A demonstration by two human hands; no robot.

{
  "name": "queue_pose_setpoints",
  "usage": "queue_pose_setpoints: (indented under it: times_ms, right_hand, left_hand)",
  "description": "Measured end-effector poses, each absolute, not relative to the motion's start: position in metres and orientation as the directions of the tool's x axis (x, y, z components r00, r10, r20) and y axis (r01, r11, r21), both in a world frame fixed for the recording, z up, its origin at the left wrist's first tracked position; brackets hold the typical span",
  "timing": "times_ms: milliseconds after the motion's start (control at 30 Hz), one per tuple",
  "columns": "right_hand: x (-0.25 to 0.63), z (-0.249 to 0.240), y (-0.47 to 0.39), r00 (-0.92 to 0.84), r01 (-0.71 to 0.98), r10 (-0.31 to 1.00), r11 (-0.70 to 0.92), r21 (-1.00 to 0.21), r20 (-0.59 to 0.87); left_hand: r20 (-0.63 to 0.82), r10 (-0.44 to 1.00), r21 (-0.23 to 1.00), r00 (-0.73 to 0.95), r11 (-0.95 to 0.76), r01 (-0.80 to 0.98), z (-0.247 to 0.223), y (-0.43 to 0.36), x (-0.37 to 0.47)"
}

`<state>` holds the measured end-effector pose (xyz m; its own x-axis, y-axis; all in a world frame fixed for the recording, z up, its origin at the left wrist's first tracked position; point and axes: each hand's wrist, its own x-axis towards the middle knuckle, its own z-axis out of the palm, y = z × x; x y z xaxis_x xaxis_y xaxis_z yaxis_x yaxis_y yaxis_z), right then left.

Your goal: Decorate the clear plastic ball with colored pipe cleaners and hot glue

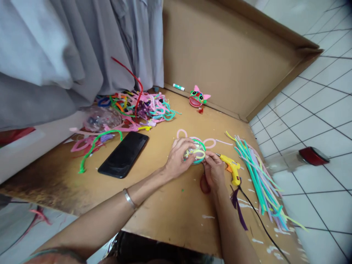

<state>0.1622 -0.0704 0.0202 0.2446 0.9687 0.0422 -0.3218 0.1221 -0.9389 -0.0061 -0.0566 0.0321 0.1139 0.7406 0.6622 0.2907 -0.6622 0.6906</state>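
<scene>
A round pipe-cleaner piece (201,146) has a green rim, a pale yellow loop inside it and pink loops sticking out at its top and right. My left hand (180,156) is closed on its left side, fingers over the top and thumb at the lower edge. At its right edge, my right hand (214,167) pinches the rim near the yellow loop. A yellow glue gun (232,169) lies just right of my right hand, its nozzle close to the fingers. Red-handled scissors (204,184) are partly hidden beneath my right hand.
A black phone (123,154) lies to the left, before a heap of coloured pipe cleaners (154,108). Straight pipe cleaners (255,176) lie at right beside the cord. A small mask-like figure (197,98) and a glue stick (178,87) sit by the cardboard wall (220,55).
</scene>
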Motion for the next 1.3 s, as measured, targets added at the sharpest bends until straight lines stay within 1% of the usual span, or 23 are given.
queue_pose_setpoints:
  times_ms: [133,267,367,467,600,800,933,1067,1167,1300]
  right_hand:
    - [0.1586,0.0225,-0.0724,0.294,-0.324,0.954,0.15,-0.934,0.051]
    - [0.1585,0.0222,-0.0738,0.302,-0.282,0.95,0.165,-0.945,0.075]
    - [0.1588,0.0214,-0.074,0.296,-0.232,0.95,0.174,-0.957,0.101]
    - [0.1578,0.0215,-0.0736,0.292,-0.24,0.951,0.175,-0.955,0.101]
    - [0.1564,0.0223,-0.0727,0.299,-0.237,0.949,0.173,-0.956,0.098]
    - [0.1584,0.0246,-0.072,0.309,-0.159,0.942,0.184,-0.97,0.128]
    - [0.1595,0.027,-0.0738,0.31,-0.069,0.929,0.234,-0.97,0.202]
    - [0.1569,0.0266,-0.0751,0.351,0.021,0.891,0.298,-0.954,0.287]
    - [0.1547,0.0245,-0.0743,0.37,0.012,0.881,0.313,-0.95,0.295]
    - [0.154,0.0223,-0.0721,0.353,-0.065,0.9,0.297,-0.953,0.256]
  left_hand:
    - [0.645,0.753,0.695,0.13,-0.648,0.311,0.0328,-0.0591,-0.007]
    - [0.608,0.779,0.704,0.156,-0.619,0.349,0.0304,-0.0596,-0.0085]
    - [0.621,0.765,0.692,0.17,-0.636,0.341,0.0279,-0.0583,-0.0096]
    - [0.64,0.75,0.679,0.17,-0.654,0.333,0.0275,-0.0577,-0.0105]
    - [0.628,0.758,0.676,0.177,-0.644,0.36,0.0295,-0.0588,-0.0112]
    - [0.636,0.75,0.656,0.181,-0.649,0.385,0.0294,-0.0593,-0.0121]
    - [0.64,0.745,0.643,0.188,-0.653,0.399,0.0292,-0.0592,-0.0125]
    - [0.643,0.745,0.639,0.179,-0.65,0.411,0.0286,-0.0591,-0.012]
    - [0.648,0.743,0.635,0.168,-0.649,0.42,0.0278,-0.0589,-0.0113]
    - [0.645,0.745,0.624,0.172,-0.643,0.444,0.0272,-0.0593,-0.0111]
